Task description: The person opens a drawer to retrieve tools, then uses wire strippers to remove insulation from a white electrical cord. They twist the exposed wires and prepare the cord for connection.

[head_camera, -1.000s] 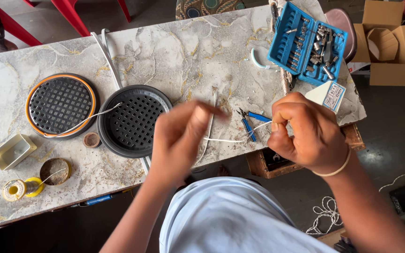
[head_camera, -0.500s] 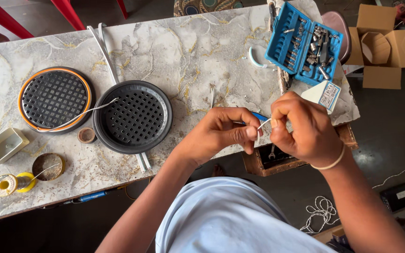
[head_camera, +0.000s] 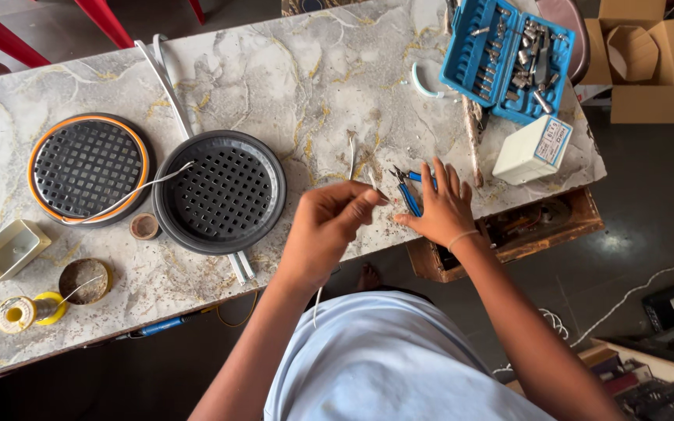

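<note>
Head view is showing a thin white wire (head_camera: 352, 152), which is lying on the marble table (head_camera: 290, 70) above the hands and passing down to the left hand (head_camera: 328, 228). That hand is pinching it, with thumb and fingers pressed together on the wire end near the table's front edge. Just beside, the right hand (head_camera: 440, 204) is lying flat with fingers spread apart, and it is covering the blue-handled pliers (head_camera: 406, 187), touching them but not gripping. A pale band is sitting on the right wrist.

Left of the hands a round black grille (head_camera: 220, 191) is resting on the table, and a second grille with orange rim (head_camera: 87, 168) is lying further left; another white wire is crossing both. A small cap (head_camera: 144, 226), a tin (head_camera: 85, 281), a solder spool (head_camera: 21, 313) and a small tray (head_camera: 8, 249) are standing near the left corner. Behind the right hand a white box (head_camera: 526, 150) and a blue bit case (head_camera: 507, 56) are sitting, well apart from the wire
</note>
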